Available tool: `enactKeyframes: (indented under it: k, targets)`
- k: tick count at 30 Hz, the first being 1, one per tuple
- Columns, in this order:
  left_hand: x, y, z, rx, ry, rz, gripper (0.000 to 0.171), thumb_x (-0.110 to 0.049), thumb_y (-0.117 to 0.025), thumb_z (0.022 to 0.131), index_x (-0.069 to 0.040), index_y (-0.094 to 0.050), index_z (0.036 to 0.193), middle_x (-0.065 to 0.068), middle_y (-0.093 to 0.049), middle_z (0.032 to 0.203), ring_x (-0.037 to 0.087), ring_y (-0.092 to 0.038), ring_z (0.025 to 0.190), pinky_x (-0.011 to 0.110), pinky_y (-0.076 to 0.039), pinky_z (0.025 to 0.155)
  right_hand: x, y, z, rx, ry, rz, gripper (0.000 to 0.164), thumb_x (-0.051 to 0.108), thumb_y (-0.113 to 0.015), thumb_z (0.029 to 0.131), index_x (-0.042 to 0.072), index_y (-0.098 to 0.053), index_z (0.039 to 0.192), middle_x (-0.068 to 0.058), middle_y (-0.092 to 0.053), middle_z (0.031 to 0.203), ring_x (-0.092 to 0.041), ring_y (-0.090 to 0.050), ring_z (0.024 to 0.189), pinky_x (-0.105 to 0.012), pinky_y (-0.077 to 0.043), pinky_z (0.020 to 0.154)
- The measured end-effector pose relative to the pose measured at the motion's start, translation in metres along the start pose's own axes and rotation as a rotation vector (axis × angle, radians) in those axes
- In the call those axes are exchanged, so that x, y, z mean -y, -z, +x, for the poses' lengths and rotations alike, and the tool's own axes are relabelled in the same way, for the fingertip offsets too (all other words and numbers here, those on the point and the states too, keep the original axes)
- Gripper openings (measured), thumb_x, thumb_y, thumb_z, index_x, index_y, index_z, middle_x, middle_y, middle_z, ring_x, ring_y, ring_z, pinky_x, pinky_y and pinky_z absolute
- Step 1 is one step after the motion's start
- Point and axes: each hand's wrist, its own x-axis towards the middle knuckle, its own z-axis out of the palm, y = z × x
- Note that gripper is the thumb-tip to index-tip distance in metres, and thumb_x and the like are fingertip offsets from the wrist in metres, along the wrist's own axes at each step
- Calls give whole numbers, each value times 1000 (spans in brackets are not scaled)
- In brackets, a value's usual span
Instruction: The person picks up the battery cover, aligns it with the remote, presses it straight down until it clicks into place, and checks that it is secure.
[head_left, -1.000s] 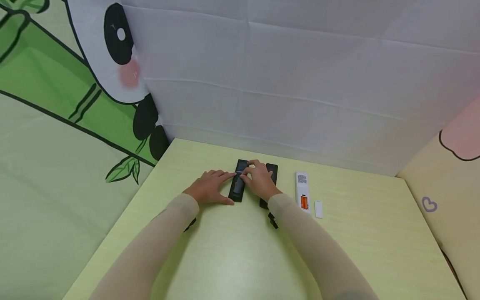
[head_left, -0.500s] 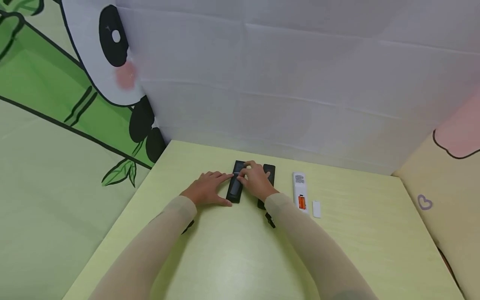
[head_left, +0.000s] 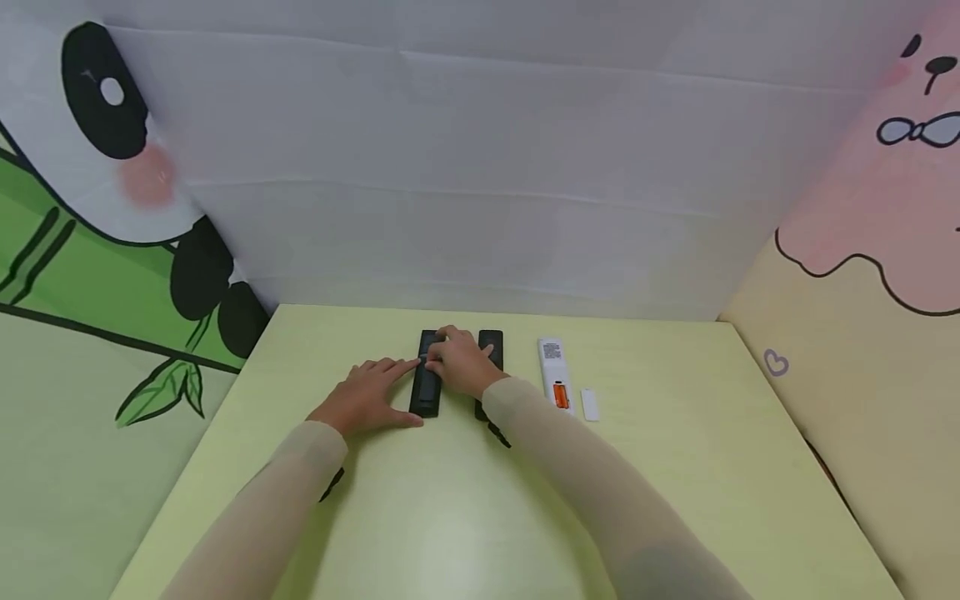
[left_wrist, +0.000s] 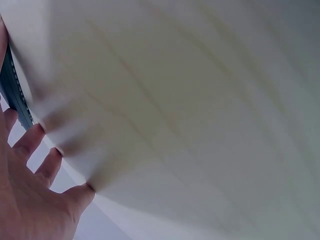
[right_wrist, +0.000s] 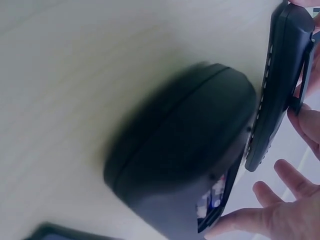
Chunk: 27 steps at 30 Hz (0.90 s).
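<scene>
My left hand [head_left: 363, 400] lies with fingers spread at the left side of a black remote control [head_left: 426, 398], fingertips at its edge. My right hand [head_left: 461, 367] is over that remote. In the right wrist view, its fingers pinch a thin black battery cover [right_wrist: 303, 75], which stands tilted off the remote's back. Beneath the right hand lies a second black remote [head_left: 491, 340]; its battery compartment [right_wrist: 212, 200] is uncovered in the right wrist view, and a fingertip is close to its rim. The left wrist view shows only a sliver of the first remote [left_wrist: 14, 92].
Right of the hands lies a white remote [head_left: 552, 367] with an orange battery [head_left: 561, 395] showing. Beside it is a small white cover [head_left: 590, 405]. A dark flat piece [right_wrist: 65, 234] shows at the right wrist view's lower edge. A wall hanging [head_left: 487, 183] borders the pale table [head_left: 420, 517].
The head view has turned to the right, so everything sits further left in the picture. Both hands stay at the first black remote, with little visible change in their hold.
</scene>
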Motion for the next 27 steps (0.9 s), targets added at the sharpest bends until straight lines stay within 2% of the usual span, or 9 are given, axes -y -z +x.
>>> enactKeyframes:
  k: [5,14,27]
  targets:
    - [3,-2,-2,-3,3,-13,119,-81,-89,92,-27,-40,186,22,-54,181,58,-50,165,84,-51,125,1,-2,2,10,-1,-11,27,37,-66,123,24,-87,132,-7,-47,187,-44,-44,175,-102,-28,128]
    - [5,-3,0,-6,-8,-15,118,-79,-90,92,-24,-42,185,23,-56,179,60,-51,164,85,-43,132,-1,-6,6,9,15,-11,29,39,-65,123,24,-87,134,-8,-47,187,-44,-39,178,-103,-26,127]
    - [2,-2,-2,-11,-15,-20,117,-76,-91,92,-23,-43,185,24,-57,176,60,-52,161,85,-47,127,-3,-12,9,-22,-11,3,28,39,-68,122,23,-89,130,-7,-47,188,-40,-31,183,-103,-25,128]
